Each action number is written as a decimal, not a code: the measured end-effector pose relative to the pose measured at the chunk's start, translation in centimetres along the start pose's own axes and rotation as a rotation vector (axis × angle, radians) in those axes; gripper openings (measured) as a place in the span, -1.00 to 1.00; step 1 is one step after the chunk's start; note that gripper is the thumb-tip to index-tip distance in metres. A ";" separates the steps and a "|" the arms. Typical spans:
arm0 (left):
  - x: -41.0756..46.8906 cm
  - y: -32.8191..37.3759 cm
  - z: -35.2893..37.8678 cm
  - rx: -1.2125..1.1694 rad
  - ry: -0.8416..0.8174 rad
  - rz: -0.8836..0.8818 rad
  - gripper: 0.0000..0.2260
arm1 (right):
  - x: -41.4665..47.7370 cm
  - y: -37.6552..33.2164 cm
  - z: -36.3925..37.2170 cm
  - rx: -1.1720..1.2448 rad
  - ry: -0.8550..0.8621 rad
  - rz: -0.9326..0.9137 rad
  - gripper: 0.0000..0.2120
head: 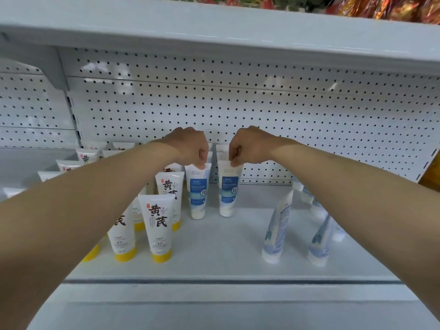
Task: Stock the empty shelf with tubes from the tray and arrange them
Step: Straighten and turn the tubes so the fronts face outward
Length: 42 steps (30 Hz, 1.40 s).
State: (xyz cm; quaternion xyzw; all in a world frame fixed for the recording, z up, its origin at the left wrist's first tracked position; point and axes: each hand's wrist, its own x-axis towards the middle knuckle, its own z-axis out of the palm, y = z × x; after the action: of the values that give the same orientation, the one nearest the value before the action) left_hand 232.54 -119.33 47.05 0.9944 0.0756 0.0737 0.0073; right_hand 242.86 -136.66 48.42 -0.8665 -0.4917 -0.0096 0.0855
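Observation:
Two white tubes with blue labels stand cap-down on the white shelf, side by side at its middle. My left hand pinches the top edge of the left blue-label tube. My right hand pinches the top edge of the right blue-label tube. More tubes of the same kind stand behind them, mostly hidden by my hands. Left of these, several white tubes with yellow caps stand in rows, partly behind my left forearm.
On the right, pale blue-and-white tubes stand side-on in rows, one beside my right forearm. A perforated white back panel closes the shelf behind. An upper shelf overhangs. Bare shelf lies between the tube groups.

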 end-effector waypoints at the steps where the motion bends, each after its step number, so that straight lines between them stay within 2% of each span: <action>1: 0.1 0.0 0.0 0.002 0.002 0.009 -0.90 | 0.1 -0.1 0.0 -0.003 0.000 0.003 -0.86; 9: 0.8 0.2 0.4 0.010 0.002 0.060 -0.92 | 0.5 0.0 0.7 -0.012 -0.021 0.041 -0.87; 24: 1.0 0.1 -0.1 -0.027 -0.049 0.062 -0.91 | 0.5 0.0 0.0 -0.024 -0.051 0.011 -0.84; 34: 0.6 0.4 0.0 -0.045 -0.061 0.055 -0.91 | 0.5 0.2 0.6 -0.018 -0.065 -0.003 -0.89; 42: 0.3 0.2 -0.1 -0.054 -0.063 0.033 -0.90 | 0.5 0.1 0.7 0.000 -0.070 0.005 -0.84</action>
State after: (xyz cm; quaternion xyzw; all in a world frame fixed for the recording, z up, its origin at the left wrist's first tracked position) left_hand 232.87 -119.49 47.22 0.9968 0.0569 0.0445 0.0351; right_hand 243.19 -136.16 47.81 -0.8675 -0.4923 0.0208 0.0682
